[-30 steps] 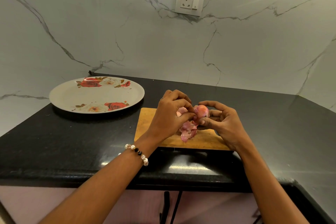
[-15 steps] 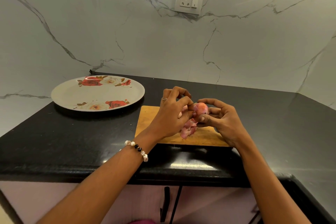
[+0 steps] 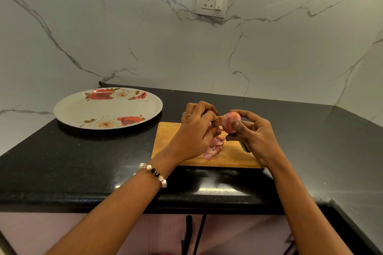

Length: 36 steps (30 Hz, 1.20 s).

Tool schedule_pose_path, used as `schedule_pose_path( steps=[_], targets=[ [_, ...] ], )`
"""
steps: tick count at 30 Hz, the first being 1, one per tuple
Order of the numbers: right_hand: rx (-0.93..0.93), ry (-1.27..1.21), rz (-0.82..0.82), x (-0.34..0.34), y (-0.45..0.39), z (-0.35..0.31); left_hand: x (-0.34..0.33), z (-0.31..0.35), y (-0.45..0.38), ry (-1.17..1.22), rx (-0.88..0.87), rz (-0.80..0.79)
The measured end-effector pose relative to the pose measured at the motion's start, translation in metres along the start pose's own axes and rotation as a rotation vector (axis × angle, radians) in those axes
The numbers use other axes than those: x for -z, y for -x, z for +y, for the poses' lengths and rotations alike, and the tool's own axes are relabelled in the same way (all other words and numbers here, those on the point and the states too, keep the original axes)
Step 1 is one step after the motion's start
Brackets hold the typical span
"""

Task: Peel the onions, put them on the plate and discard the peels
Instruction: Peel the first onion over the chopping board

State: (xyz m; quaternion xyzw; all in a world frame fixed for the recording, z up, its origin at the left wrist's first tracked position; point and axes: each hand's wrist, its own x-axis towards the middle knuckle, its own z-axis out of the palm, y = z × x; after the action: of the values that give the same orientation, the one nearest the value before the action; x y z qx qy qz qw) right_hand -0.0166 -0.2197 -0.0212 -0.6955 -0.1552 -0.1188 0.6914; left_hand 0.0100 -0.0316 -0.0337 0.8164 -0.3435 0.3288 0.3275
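Right hand (image 3: 251, 132) grips onion (image 3: 230, 121) mid-frame; left hand (image 3: 196, 128) pinches its skin. Peels (image 3: 214, 147) on cutting board (image 3: 165, 141), black counter (image 3: 72, 161), marble wall (image 3: 186, 47).

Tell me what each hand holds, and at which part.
The right hand grips the small round pink onion around its sides; the left hand pinches a bit of peel at the onion's left end.

You face a black stone counter (image 3: 83, 161) set in a corner of white, grey-veined marble walls (image 3: 145, 47), a white socket and switch plate (image 3: 212, 1) above and pale cabinet fronts (image 3: 124, 232) below.
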Motion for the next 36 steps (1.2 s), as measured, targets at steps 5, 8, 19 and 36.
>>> schedule_pose_path(
  steps=[5,8,19,36],
  targets=[
    [-0.021,-0.048,0.053,0.000,0.000,-0.002,0.002,0.002,0.000,-0.022,0.007,0.069],
    [-0.032,-0.061,0.057,0.001,0.001,-0.003,0.003,0.002,0.000,-0.014,0.001,0.080],
    [-0.038,0.019,-0.034,0.000,0.002,0.000,0.008,0.005,-0.003,0.053,0.030,0.172],
    [-0.036,0.145,-0.121,-0.002,0.001,0.002,0.007,0.009,-0.004,0.164,0.153,0.084]
  ],
)
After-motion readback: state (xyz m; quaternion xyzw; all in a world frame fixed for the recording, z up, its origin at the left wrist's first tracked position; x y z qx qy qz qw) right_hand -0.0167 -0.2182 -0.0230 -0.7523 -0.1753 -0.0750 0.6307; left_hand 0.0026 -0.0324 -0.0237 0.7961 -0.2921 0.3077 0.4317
